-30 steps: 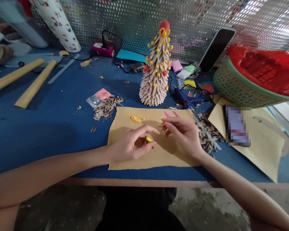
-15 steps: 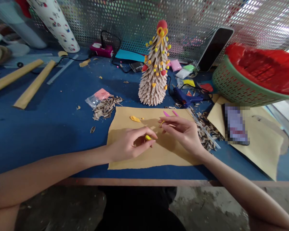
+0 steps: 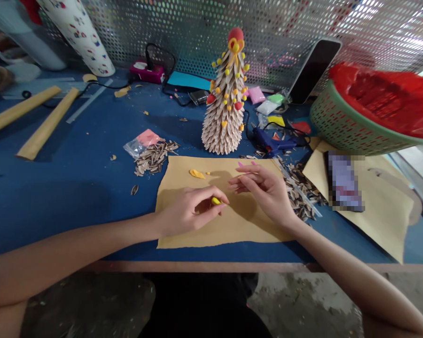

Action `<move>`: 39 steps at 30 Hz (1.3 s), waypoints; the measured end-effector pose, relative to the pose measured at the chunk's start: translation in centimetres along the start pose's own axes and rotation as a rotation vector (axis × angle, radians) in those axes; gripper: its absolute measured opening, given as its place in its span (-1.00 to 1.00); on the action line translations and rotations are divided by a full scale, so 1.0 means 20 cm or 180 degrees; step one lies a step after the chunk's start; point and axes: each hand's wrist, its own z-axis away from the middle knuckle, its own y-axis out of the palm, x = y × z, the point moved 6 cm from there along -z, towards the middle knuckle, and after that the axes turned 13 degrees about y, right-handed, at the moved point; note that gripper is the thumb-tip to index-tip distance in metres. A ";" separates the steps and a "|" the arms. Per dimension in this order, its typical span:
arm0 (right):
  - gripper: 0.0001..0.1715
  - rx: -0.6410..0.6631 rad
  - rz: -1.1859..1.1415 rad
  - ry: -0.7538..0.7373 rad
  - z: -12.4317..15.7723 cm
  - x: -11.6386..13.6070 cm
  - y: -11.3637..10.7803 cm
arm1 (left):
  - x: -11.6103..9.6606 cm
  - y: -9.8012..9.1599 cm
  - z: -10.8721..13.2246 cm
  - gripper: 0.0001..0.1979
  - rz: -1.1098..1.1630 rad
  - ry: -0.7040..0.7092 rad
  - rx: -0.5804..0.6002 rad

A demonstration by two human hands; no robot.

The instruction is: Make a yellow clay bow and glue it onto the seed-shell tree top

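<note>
My left hand (image 3: 192, 211) is curled over the tan paper sheet (image 3: 197, 237), with a lump of bright yellow clay (image 3: 216, 201) between its fingers and thumb. To its right, my right hand (image 3: 264, 190) is raised above the same sheet, its thumb laid against the fingers. A tiny yellow bit of clay (image 3: 240, 177) shows by the thumb tip, mostly covered. On the paper lie a flattened orange-yellow clay piece (image 3: 196, 174) and a small ball (image 3: 207, 173). Pink pieces (image 3: 240, 164) sit partly behind the right hand. Beyond the sheet stands a cone tree of seed shells (image 3: 221, 126) with red and yellow decorations.
Seed shells (image 3: 154, 158) lie beside a bag of pink clay (image 3: 148, 137) at left. A blue glue gun (image 3: 273, 142) lies right of the tree. Farther right are a phone (image 3: 344, 180), a green basket (image 3: 359, 129) and a leaning phone (image 3: 314, 70).
My right fingers have straightened and the thumb has slid along them, covering more of the tiny yellow bit. My left hand keeps the yellow lump almost in place.
</note>
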 end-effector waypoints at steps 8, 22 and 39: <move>-0.68 -0.0005 -0.0123 0.0126 0.00 0.02 -0.01 | 0.00 0.00 0.00 -0.87 -0.0021 -0.0084 0.0011; -0.79 -0.0149 -0.0060 0.0064 0.00 0.02 -0.03 | 0.00 0.00 0.00 -0.88 -0.0014 -0.0051 -0.0010; -0.69 0.0023 -0.0185 0.0216 -0.02 0.00 -0.01 | -0.06 -0.04 -0.03 -0.88 -0.0843 0.0419 -0.0268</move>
